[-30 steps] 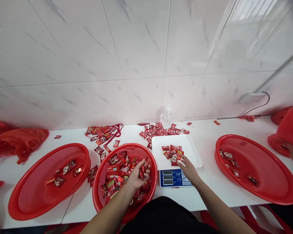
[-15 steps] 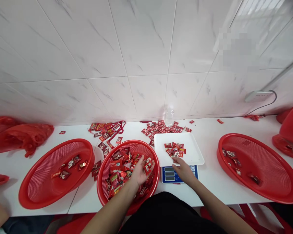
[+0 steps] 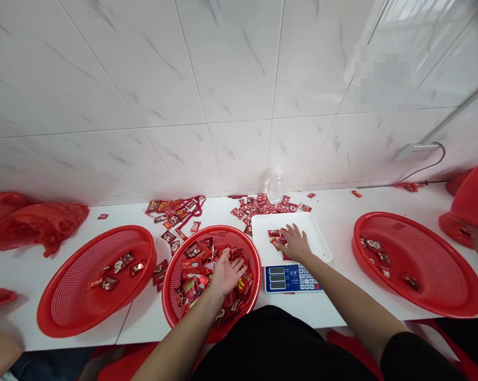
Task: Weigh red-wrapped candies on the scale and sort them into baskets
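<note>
My left hand [image 3: 227, 273] is palm up over the round red basket [image 3: 168, 317], fingers spread and nothing in the palm. Below it lies a heap of small wrapped snack packets [image 3: 193, 266], mostly red. My right hand [image 3: 295, 244] reaches over the white tray [image 3: 321, 244] of a scale, palm down with fingers spread. Several red packets [image 3: 273, 233] lie under and beside its fingers; the hand partly covers them. The scale's blue keypad panel [image 3: 292, 279] shows at the tray's near edge.
Red baskets with a few packets stand at left [image 3: 56, 317] and right [image 3: 453, 286]. Behind the tray are loose small red packets [image 3: 258, 209] and a clear bottle [image 3: 276, 188]. Red plastic bags [image 3: 36, 225] lie at far left. Other people's arms show at both edges.
The packets that lay in my left hand are gone from it, and its palm is bare. My right hand has moved forward from the tray's near edge over the packets, fingers spreading.
</note>
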Tool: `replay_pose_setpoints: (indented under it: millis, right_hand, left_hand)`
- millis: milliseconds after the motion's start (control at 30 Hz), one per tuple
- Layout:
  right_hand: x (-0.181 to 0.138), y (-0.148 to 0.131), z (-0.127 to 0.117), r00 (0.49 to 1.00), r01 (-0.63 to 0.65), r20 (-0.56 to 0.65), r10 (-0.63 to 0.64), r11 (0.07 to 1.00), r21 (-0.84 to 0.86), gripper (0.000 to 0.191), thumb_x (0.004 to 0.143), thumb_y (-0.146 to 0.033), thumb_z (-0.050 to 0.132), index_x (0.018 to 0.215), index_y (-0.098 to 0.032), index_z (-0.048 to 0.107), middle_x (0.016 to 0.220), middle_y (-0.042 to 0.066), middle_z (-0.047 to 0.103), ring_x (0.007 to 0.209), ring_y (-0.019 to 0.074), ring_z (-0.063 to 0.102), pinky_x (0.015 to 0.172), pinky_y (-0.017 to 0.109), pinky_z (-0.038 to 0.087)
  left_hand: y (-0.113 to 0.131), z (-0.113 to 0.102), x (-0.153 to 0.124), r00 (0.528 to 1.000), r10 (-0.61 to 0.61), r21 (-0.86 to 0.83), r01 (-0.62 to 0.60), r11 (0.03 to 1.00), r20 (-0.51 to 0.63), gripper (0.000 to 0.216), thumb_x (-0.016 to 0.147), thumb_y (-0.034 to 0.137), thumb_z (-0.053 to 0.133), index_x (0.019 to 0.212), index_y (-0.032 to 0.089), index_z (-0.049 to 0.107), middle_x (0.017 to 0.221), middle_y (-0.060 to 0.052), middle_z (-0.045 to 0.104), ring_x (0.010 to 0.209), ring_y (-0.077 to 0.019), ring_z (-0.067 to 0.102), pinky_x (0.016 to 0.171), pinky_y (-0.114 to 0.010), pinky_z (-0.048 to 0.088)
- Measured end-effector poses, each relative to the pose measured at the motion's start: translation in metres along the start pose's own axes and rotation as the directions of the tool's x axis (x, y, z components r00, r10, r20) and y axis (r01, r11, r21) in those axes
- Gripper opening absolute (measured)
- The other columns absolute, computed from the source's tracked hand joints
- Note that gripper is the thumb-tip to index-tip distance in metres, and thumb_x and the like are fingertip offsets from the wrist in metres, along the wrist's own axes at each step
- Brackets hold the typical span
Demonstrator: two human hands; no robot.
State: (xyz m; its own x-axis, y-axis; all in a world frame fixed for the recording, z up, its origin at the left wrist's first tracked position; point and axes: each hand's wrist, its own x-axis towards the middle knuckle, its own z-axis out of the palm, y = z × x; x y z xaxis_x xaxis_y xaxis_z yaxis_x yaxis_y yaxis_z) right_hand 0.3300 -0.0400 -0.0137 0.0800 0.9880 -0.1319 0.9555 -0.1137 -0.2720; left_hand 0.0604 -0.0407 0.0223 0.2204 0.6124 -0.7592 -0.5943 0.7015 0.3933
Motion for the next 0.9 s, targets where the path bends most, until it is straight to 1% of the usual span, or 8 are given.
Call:
replay_pose_setpoints:
  millis: [133, 300, 467, 567, 667, 733, 833, 900]
  right_hand:
    - [0.023, -0.014, -0.001, 0.999, 0.021, 0.039, -0.019, 0.998, -0.06, 0.056, 0.084, -0.053, 0.04, 0.13, -0.022, 0.046, 0.144, 0.011, 0.035, 0.137, 0.0315, 0.009, 0.104, 0.057, 0.008]
    - [0.034, -0.03, 0.005, 0.997, 0.072, 0.046, -0.069, 0.995, -0.066, 0.038, 0.085, -0.038, 0.043, 0.115, -0.019, 0.057, 0.122, 0.013, 0.057, 0.129, 0.0316, 0.029, 0.102, 0.057, 0.01]
    - [0.032, -0.041, 0.009, 0.991, 0.133, 0.024, -0.131, 0.989, -0.065, 0.032, 0.085, -0.012, 0.037, 0.107, -0.018, 0.06, 0.111, 0.013, 0.063, 0.113, 0.0249, 0.047, 0.104, 0.048, 0.013]
    - [0.032, -0.04, 0.007, 0.988, 0.156, 0.012, -0.156, 0.987, -0.041, 0.032, 0.081, -0.007, 0.041, 0.104, -0.019, 0.061, 0.105, 0.011, 0.065, 0.105, 0.0244, 0.053, 0.103, 0.048, 0.015]
    - [0.031, -0.044, -0.002, 0.983, 0.182, -0.033, -0.182, 0.983, 0.009, 0.028, 0.085, -0.011, 0.04, 0.103, -0.019, 0.061, 0.104, 0.012, 0.066, 0.104, 0.0251, 0.054, 0.102, 0.048, 0.018]
    - [0.028, -0.054, -0.011, 0.974, 0.216, -0.076, -0.211, 0.975, 0.056, 0.028, 0.089, -0.019, 0.037, 0.106, -0.02, 0.059, 0.107, 0.011, 0.065, 0.106, 0.0243, 0.053, 0.102, 0.045, 0.02]
    - [0.016, -0.076, -0.022, 0.947, 0.312, -0.124, -0.298, 0.942, 0.12, 0.031, 0.093, -0.032, 0.035, 0.115, -0.025, 0.055, 0.118, 0.007, 0.061, 0.113, 0.0202, 0.049, 0.103, 0.038, 0.024]
    - [0.005, -0.086, -0.023, 0.916, 0.39, -0.161, -0.367, 0.908, 0.154, 0.038, 0.093, -0.04, 0.033, 0.125, -0.027, 0.048, 0.129, 0.004, 0.054, 0.122, 0.0187, 0.042, 0.106, 0.037, 0.021]
  left_hand:
    - [-0.001, -0.009, -0.002, 1.0, 0.016, -0.002, -0.016, 1.0, 0.018, 0.044, 0.083, 0.041, 0.053, 0.123, 0.031, 0.039, 0.13, -0.011, 0.042, 0.12, -0.0235, 0.048, 0.092, -0.04, 0.046]
    - [0.0, -0.024, -0.007, 1.0, 0.012, 0.009, -0.012, 1.0, 0.006, 0.043, 0.083, 0.038, 0.054, 0.122, 0.026, 0.041, 0.123, -0.012, 0.049, 0.111, -0.0224, 0.056, 0.089, -0.039, 0.048]
    - [-0.003, -0.028, -0.009, 0.999, -0.021, 0.03, 0.02, 0.999, 0.03, 0.04, 0.083, 0.033, 0.055, 0.119, 0.021, 0.044, 0.12, -0.013, 0.055, 0.103, -0.0219, 0.061, 0.087, -0.038, 0.049]
    - [-0.005, -0.025, -0.01, 0.998, -0.051, 0.055, 0.048, 0.997, 0.045, 0.039, 0.081, 0.03, 0.057, 0.117, 0.019, 0.046, 0.116, -0.013, 0.058, 0.1, -0.0217, 0.062, 0.085, -0.036, 0.05]
    - [-0.01, -0.021, -0.012, 0.997, -0.07, 0.124, 0.064, 0.99, 0.041, 0.033, 0.081, 0.029, 0.057, 0.111, 0.018, 0.05, 0.109, -0.012, 0.062, 0.093, -0.0194, 0.064, 0.083, -0.033, 0.05]
    - [-0.016, -0.019, -0.012, 0.998, -0.04, 0.252, 0.029, 0.967, 0.039, 0.028, 0.08, 0.03, 0.059, 0.105, 0.017, 0.054, 0.103, -0.011, 0.064, 0.086, -0.0177, 0.065, 0.08, -0.032, 0.05]
    - [-0.029, -0.016, -0.012, 0.989, 0.104, 0.516, -0.141, 0.845, 0.101, 0.024, 0.074, 0.025, 0.067, 0.095, 0.017, 0.058, 0.092, -0.008, 0.065, 0.082, -0.0171, 0.063, 0.08, -0.03, 0.048]
    - [-0.038, -0.014, -0.011, 0.966, 0.188, 0.613, -0.258, 0.747, 0.177, 0.024, 0.068, 0.018, 0.071, 0.09, 0.016, 0.061, 0.089, -0.007, 0.064, 0.088, -0.0189, 0.061, 0.086, -0.03, 0.044]
